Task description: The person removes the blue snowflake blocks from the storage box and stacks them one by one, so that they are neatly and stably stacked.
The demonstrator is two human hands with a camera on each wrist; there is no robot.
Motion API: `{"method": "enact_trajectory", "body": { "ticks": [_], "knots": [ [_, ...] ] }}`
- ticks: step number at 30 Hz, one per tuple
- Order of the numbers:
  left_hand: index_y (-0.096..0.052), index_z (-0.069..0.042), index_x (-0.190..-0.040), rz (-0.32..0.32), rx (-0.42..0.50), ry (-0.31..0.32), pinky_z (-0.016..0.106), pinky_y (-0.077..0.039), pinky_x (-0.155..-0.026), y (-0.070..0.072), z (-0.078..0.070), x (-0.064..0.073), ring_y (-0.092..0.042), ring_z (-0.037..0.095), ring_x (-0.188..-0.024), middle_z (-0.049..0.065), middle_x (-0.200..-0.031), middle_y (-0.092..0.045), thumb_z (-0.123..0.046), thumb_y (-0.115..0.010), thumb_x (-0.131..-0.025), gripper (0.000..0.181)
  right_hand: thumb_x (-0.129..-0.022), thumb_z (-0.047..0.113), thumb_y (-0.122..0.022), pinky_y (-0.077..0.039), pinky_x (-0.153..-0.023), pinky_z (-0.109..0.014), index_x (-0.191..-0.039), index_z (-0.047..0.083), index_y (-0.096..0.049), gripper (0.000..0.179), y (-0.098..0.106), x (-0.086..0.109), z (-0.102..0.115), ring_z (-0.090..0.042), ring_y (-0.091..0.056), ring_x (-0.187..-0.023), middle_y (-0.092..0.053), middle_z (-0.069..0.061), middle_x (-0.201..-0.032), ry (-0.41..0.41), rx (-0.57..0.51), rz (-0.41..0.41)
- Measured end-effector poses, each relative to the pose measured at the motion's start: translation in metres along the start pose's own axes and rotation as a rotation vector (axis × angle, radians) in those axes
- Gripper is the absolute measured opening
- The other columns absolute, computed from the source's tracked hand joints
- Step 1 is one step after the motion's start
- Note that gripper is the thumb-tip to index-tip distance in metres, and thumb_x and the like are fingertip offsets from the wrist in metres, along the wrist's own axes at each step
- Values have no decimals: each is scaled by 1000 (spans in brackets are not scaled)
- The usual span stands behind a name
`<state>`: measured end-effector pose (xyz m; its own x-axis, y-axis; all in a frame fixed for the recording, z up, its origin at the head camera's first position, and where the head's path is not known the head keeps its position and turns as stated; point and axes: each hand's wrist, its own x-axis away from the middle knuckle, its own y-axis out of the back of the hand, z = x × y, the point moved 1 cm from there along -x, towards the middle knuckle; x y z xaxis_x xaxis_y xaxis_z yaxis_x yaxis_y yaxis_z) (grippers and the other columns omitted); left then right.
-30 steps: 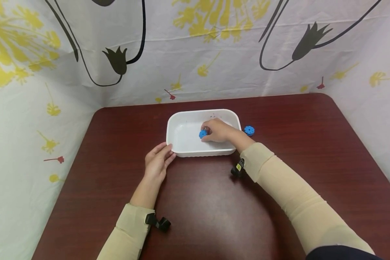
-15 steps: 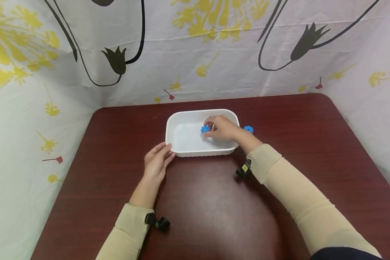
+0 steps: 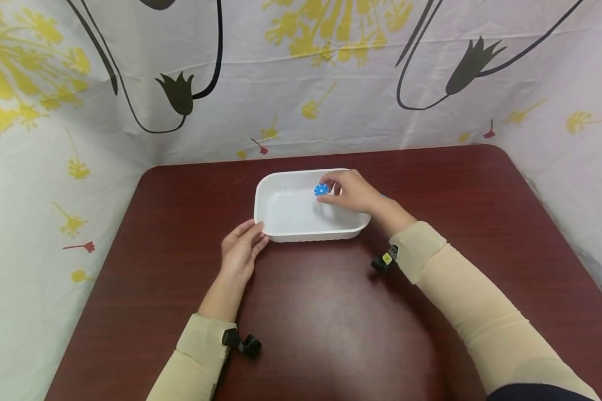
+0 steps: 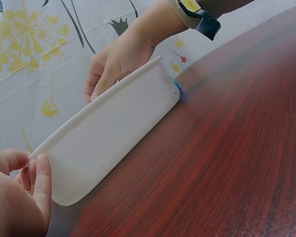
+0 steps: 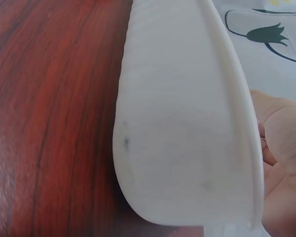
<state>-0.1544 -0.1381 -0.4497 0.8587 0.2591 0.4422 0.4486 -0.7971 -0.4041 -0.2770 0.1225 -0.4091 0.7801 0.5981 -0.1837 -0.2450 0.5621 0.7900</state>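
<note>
A white plastic tray (image 3: 286, 214) with rounded corners stands on the table. My left hand (image 3: 238, 250) grips its near left corner, thumb at the rim and fingers against the outer wall, also seen on the left hand (image 4: 19, 192) in the left wrist view. Over the tray's right part, my right hand (image 3: 353, 192) pinches a blue notched disc (image 3: 321, 190) between thumb and fingers. In the right wrist view the tray wall (image 5: 182, 123) hides the fingertips and the disc; part of the right hand (image 5: 286, 143) shows beyond the rim.
Another blue notched disc (image 3: 385, 196) lies on the table just right of the tray, mostly hidden by my right hand and wrist. It peeks out as a blue piece (image 4: 177, 85) in the left wrist view. A patterned cloth (image 3: 301, 128) hangs behind the dark red table (image 3: 301, 312).
My right hand has risen from the tray floor with the blue disc and shifted slightly back and right. It now covers most of the other disc. My left hand stays at the corner.
</note>
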Motion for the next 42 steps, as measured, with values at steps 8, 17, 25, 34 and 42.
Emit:
{"method": "enact_trajectory", "body": {
  "ticks": [8,17,25,34,42],
  "knots": [
    [-59,0,-121,3,-3,-1,26,-64,-80,1,0,1,-64,10,-70,4,-88,-66,3,-72,-91,34,-87,17,-82,-56,-69,-32,-113,0,-69,34,13,7,-3,-22,-65,-81,-68,-10,-92,-17,-45,-84],
    [-58,1,-122,3,-8,0,26,-64,-81,1,1,-1,-65,10,-70,3,-87,-67,3,-73,-90,35,-87,18,-81,-53,-66,-29,-116,-2,-69,37,23,17,-11,-23,-64,-86,-68,-11,-93,-57,-35,-160],
    [-60,-1,-118,-4,-9,1,27,-64,-81,1,1,-1,-66,10,-70,3,-87,-68,3,-73,-90,31,-88,18,-81,-54,-69,-34,-115,2,-69,34,33,24,-13,-22,-63,-85,-67,-9,-93,-77,-40,-192],
    [-59,-2,-117,9,-3,3,27,-64,-81,1,2,-1,-66,10,-70,3,-84,-67,3,-72,-90,30,-88,18,-81,-52,-67,-27,-114,3,-69,32,44,35,-21,-20,-60,-81,-66,-9,-92,-121,-31,-223],
    [-60,-2,-117,3,-21,5,26,-63,-82,0,1,0,-65,9,-71,3,-87,-67,2,-73,-90,30,-90,23,-80,-54,-70,-30,-119,3,-67,37,50,46,-33,-21,-61,-85,-66,-10,-96,-194,-26,-233]
  ]
}}
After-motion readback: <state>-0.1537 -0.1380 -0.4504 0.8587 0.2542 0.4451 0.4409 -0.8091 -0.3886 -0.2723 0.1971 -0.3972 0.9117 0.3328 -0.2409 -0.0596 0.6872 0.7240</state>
